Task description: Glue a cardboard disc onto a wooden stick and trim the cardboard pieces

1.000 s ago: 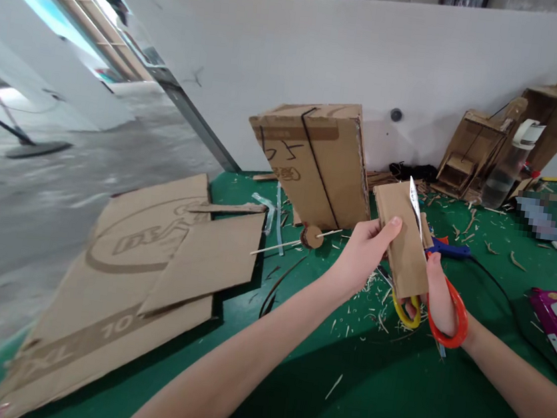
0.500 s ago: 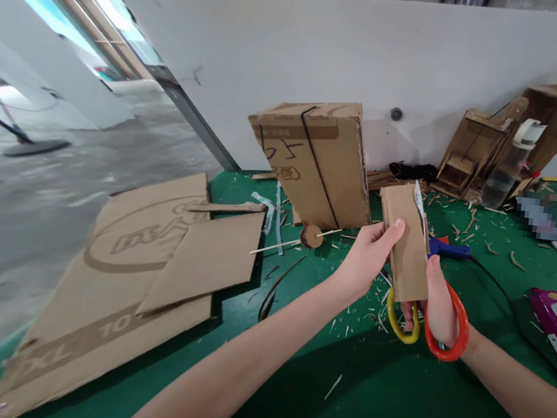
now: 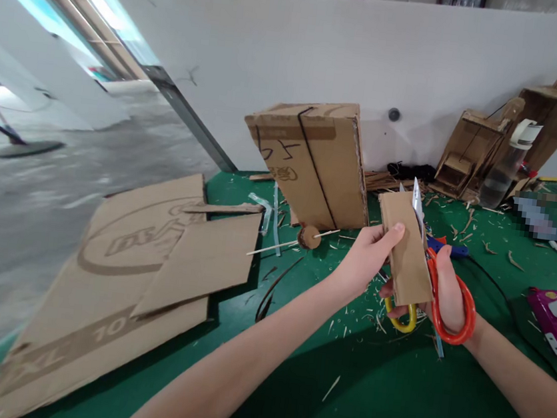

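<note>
My left hand (image 3: 367, 258) pinches a small rectangular cardboard piece (image 3: 405, 247) upright over the green table, thumb on its face. My right hand (image 3: 443, 291) grips scissors (image 3: 448, 309) with an orange and a yellow loop, fingers through the loops. The blades run up along the right edge of the cardboard piece, and the silver tip shows above its top right corner. Much of the right hand is hidden behind the cardboard.
A tall cardboard box (image 3: 314, 163) stands behind my hands. Flat cardboard sheets (image 3: 152, 262) lie at the left, overhanging the green table (image 3: 290, 371). A purple glue gun (image 3: 555, 318) lies at the right. Cardboard models (image 3: 470, 154) and a bottle (image 3: 507, 165) stand by the white wall. Scraps litter the table.
The scissors have moved up along the cardboard's right edge and the orange loop has risen closer to the piece. My left hand keeps its hold.
</note>
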The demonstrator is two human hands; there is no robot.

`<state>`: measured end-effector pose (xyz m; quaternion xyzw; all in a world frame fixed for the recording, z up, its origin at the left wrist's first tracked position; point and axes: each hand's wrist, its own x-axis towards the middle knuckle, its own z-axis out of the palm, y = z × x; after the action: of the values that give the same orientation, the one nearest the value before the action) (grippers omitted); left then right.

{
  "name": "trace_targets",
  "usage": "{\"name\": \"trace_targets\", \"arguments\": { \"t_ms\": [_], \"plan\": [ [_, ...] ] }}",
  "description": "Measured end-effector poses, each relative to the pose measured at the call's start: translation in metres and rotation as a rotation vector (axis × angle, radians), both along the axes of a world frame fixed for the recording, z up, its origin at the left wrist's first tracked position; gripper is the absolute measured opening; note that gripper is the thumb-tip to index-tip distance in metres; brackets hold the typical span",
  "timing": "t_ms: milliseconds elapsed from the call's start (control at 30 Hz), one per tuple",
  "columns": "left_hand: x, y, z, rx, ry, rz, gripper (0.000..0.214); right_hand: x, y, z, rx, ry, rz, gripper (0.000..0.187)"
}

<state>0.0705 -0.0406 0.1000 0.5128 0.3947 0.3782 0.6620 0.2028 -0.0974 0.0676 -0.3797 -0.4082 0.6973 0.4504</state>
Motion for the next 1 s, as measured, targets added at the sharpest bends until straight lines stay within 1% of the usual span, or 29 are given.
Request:
{"name": "trace_targets", "arguments": {
  "t_ms": [100,167,267,367,467,600,700,767,800,867,933,1000],
  "plan": [
    [0.001,-0.001,0.0,0.022,-0.03,0.063,0.037,0.001,0.001,-0.001,-0.001,-0.007,-0.026,0.095],
    [0.003,0.0,-0.002,-0.001,-0.043,0.095,0.039,0.0,0.002,-0.004,-0.007,-0.029,-0.069,0.093],
    [0.005,0.003,-0.006,-0.046,-0.053,0.109,0.039,-0.003,0.004,-0.005,-0.001,-0.077,-0.139,0.092],
    [0.008,0.014,-0.008,-0.046,-0.069,0.11,0.036,-0.003,0.012,-0.001,0.046,-0.108,-0.165,0.089],
    [0.015,0.037,-0.003,-0.027,-0.07,0.08,0.036,0.004,0.031,0.007,0.084,-0.173,-0.209,0.086],
    [0.04,0.085,0.01,-0.001,-0.088,0.028,0.03,0.025,0.072,0.021,0.166,-0.36,-0.306,0.09],
    [0.06,0.119,0.015,0.015,-0.054,0.056,0.026,0.044,0.101,0.028,0.212,-0.448,-0.408,0.083],
    [0.068,0.13,0.014,0.024,-0.011,0.119,0.026,0.054,0.113,0.028,0.229,-0.487,-0.446,0.076],
    [0.069,0.132,0.013,0.057,-0.007,0.111,0.026,0.058,0.117,0.026,0.24,-0.516,-0.457,0.074],
    [0.067,0.128,0.013,0.129,-0.015,0.082,0.027,0.064,0.119,0.022,0.188,-0.519,-0.434,0.073],
    [0.059,0.117,0.017,0.173,-0.002,0.069,0.027,0.065,0.116,0.017,0.105,-0.464,-0.425,0.071],
    [0.047,0.105,0.024,0.234,0.017,0.093,0.026,0.064,0.111,0.014,0.065,-0.367,-0.444,0.067]
  ]
}}
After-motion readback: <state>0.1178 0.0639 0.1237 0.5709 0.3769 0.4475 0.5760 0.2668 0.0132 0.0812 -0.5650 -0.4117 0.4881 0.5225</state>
